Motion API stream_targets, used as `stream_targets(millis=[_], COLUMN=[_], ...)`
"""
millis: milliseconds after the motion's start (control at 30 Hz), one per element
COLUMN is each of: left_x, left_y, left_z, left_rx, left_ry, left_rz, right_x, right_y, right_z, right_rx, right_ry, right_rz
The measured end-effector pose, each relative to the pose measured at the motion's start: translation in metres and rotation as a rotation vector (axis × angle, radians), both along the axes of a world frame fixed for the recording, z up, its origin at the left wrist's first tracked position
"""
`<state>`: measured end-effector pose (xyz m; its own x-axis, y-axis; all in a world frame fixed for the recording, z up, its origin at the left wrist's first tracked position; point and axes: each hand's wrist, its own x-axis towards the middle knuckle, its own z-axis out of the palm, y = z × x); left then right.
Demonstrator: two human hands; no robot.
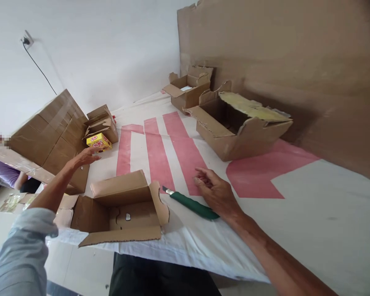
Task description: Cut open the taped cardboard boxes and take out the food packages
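My left hand [84, 158] is stretched out to the left with fingers apart, holding nothing, just short of a small yellow box [98, 142]. My right hand [215, 190] rests on the white and red table cover [311, 205], fingers loosely curled and holding nothing, right beside a green utility knife [193, 204] with its blade out. An open cardboard box [120, 209] lies between my arms at the table's near edge, with a small white item inside.
A large taped carton [46, 133] and a small open carton [101, 121] stand at the left. Two more open cartons [234, 123] [188, 88] sit at the back by a tall cardboard sheet [280, 61]. Another person's arm [6, 174] shows far left.
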<state>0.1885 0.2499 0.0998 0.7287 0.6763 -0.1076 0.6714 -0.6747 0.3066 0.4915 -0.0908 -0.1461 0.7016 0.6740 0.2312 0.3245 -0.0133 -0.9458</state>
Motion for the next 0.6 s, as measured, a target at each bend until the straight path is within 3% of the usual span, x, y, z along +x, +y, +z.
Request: stream_targets(millis=[133,233,300,367,600], left_x=[-0.024,-0.038,-0.046,-0.054,-0.068], left_y=[-0.113,-0.202,-0.244,-0.270,-0.298], left_z=[0.052,0.062,0.052,0.035,-0.016], left_rx=[0.013,-0.058,-0.054,-0.010,0.118], left_ry=[-0.042,0.039,0.135,0.234,0.366], left_rz=[-0.097,-0.208,-0.291,-0.352,-0.399], right_x=[0.005,0.006,0.005,0.005,0.006], right_y=[0.003,0.005,0.006,0.007,0.005], right_z=[-0.008,-0.012,-0.013,-0.014,-0.020], right_rx=[-0.023,-0.040,-0.047,-0.061,-0.064], right_ry=[0.023,0.053,0.054,0.052,0.003], right_rz=[-0.047,-0.082,-0.093,-0.096,-0.091])
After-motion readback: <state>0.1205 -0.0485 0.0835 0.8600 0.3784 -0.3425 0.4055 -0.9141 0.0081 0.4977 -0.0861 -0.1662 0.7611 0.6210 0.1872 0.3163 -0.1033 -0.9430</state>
